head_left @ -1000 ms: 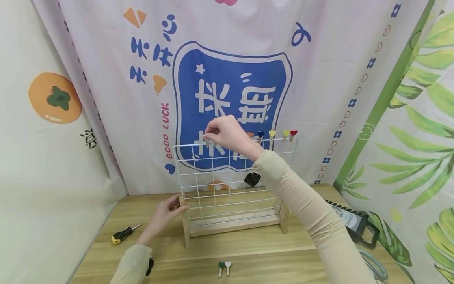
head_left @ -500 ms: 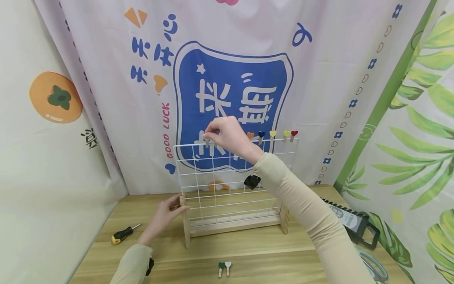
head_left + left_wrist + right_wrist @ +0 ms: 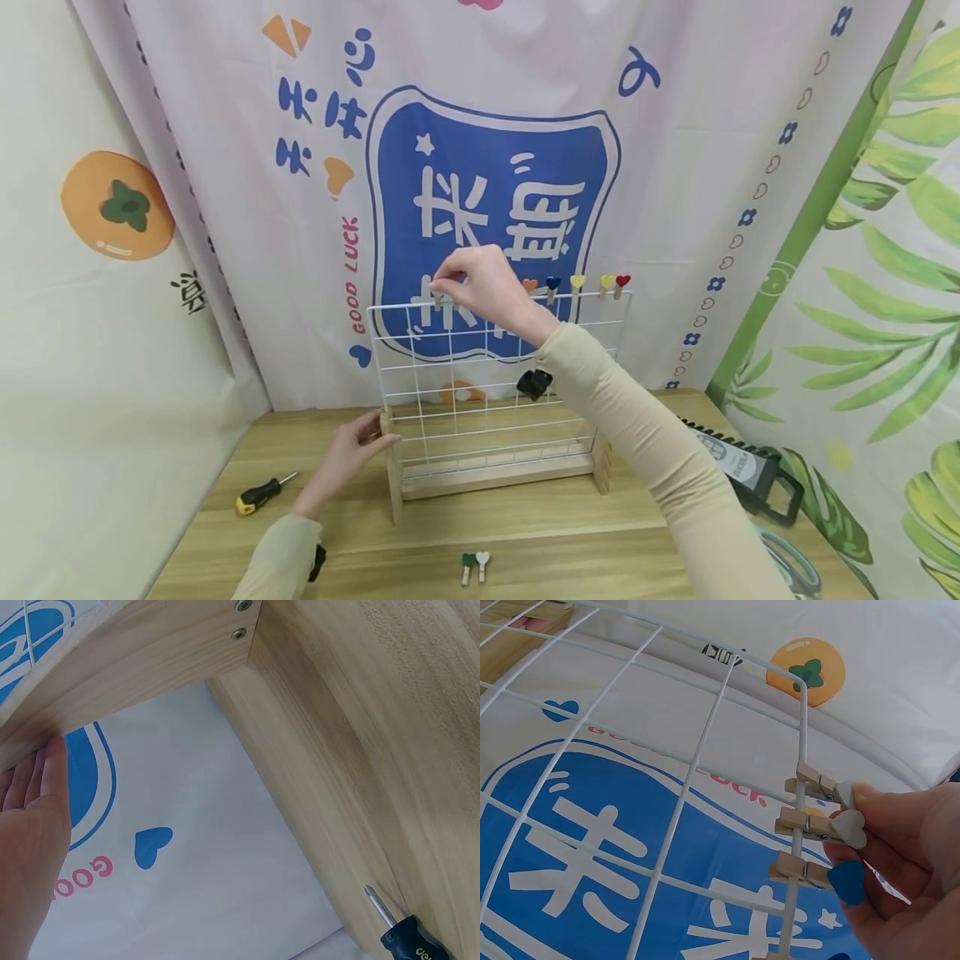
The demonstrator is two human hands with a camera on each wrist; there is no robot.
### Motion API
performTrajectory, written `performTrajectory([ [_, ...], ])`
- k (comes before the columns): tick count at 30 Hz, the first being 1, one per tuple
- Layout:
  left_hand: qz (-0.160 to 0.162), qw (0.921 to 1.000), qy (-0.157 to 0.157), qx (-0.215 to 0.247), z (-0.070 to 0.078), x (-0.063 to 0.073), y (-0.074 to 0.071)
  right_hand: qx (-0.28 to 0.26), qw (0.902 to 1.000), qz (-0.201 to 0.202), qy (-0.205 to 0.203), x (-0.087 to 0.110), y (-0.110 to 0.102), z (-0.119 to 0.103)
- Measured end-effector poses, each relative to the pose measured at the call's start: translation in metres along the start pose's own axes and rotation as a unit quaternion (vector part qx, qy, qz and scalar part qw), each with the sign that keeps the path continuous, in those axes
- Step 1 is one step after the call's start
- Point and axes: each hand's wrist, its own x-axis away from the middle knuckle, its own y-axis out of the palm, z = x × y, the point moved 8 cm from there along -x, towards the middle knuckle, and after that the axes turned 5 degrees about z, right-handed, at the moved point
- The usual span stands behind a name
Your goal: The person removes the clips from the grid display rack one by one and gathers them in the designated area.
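Note:
A white wire grid (image 3: 453,392) stands upright in a wooden base (image 3: 498,477). At its left end my left hand (image 3: 348,454) grips the wooden side post (image 3: 392,475), thumb in front; in the left wrist view its fingertips meet the wood's edge. My right hand (image 3: 483,283) is at the top rail, left of the middle. There, in the right wrist view, it pinches the grey-white heart end of a wooden clothespin (image 3: 816,782) clipped on the rail. Beside it are another grey-white heart clothespin (image 3: 810,823) and a blue one (image 3: 804,871).
Several heart clothespins, including a red one (image 3: 622,283), sit along the rail's right part. A green clothespin (image 3: 467,569) and a white clothespin (image 3: 482,567) lie on the table in front. A screwdriver (image 3: 258,497) lies left; a handsaw (image 3: 750,471) and a teal-grey loop-shaped handle (image 3: 798,560) lie right.

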Motion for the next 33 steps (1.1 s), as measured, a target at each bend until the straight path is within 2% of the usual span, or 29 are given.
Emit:
performTrajectory([
  [9,0.001,1.0,-0.003,-0.007,-0.004,-0.001,0.002,-0.014,0.9996,0.023,0.013,0.003,-0.015,-0.005],
  [14,-0.003,1.0,-0.008,-0.004,-0.005,-0.001,0.004,-0.016,0.9993,0.03,0.017,0.016,-0.026,-0.008],
  [19,-0.003,1.0,-0.008,-0.002,-0.004,-0.002,0.003,-0.024,0.9989,0.039,-0.009,0.038,-0.028,-0.008],
  [22,0.0,1.0,-0.009,0.0,-0.004,-0.002,0.002,-0.032,0.9987,0.031,-0.027,0.057,-0.018,-0.005],
  [25,0.002,0.9999,-0.014,0.005,-0.005,-0.002,0.001,-0.045,0.9986,0.011,-0.027,0.08,0.0,0.002],
  [33,0.001,0.9998,-0.02,0.009,-0.004,-0.002,0.001,-0.066,0.9953,-0.057,0.044,0.157,0.066,0.038],
])
